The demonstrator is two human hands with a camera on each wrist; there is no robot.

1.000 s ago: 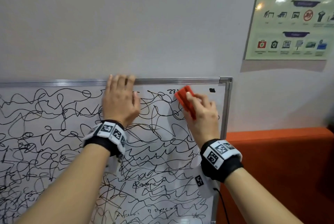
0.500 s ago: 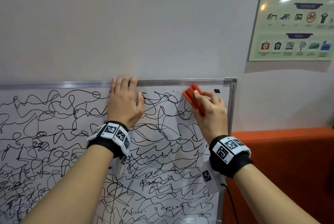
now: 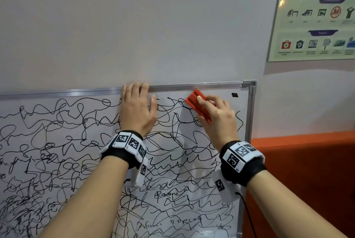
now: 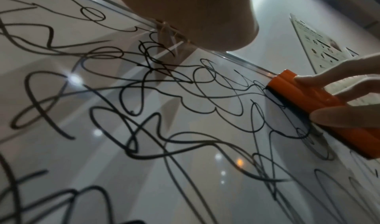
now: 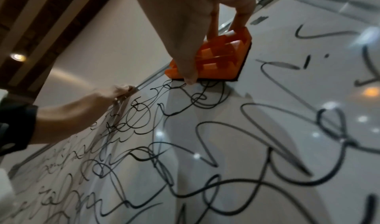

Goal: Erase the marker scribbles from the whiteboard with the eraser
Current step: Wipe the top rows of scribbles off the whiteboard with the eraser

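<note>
Whiteboard (image 3: 226,189) on wall, scribbles (image 3: 57,141) across its face. Left hand (image 3: 137,112) flat on board at top rail. Eraser (image 3: 194,101) on board right of it, under right hand (image 3: 216,120), near top-right corner. Poster (image 3: 315,15) on wall, far right.

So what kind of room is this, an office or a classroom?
Probably an office or training room, though I can't be sure. A framed whiteboard covered in scribbles hangs on a plain wall, a safety-style poster with pictograms hangs upper right, and an orange padded surface, perhaps a partition or seat, stands beside the board.
</note>
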